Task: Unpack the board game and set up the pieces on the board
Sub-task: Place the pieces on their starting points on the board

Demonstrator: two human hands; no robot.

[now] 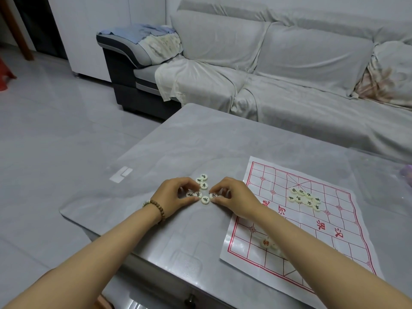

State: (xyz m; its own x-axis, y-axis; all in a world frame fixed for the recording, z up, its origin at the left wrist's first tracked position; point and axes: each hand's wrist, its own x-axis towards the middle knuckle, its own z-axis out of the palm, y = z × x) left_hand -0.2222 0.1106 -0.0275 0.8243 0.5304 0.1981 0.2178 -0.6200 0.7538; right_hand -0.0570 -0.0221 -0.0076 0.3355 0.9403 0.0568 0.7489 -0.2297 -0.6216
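Observation:
A white paper board (330, 233) with a red grid lies on the right of the grey table (200, 141). Several cream round pieces with black characters (305, 198) cluster on its far half. A red-marked piece (266, 242) sits on its near half, partly behind my right forearm. Left of the board, several black-marked pieces (204, 186) lie loose on the table. My left hand (174, 196) pinches one piece at the group's left. At the group's right edge, my right hand (234, 196) pinches another piece (213, 195).
A grey sofa (289, 63) draped in pale cloth runs behind the table. A white paper slip (121, 173) lies on the table's left part. The table's left edge drops to a tiled floor (44, 130). A purple object (406, 172) shows at the right border.

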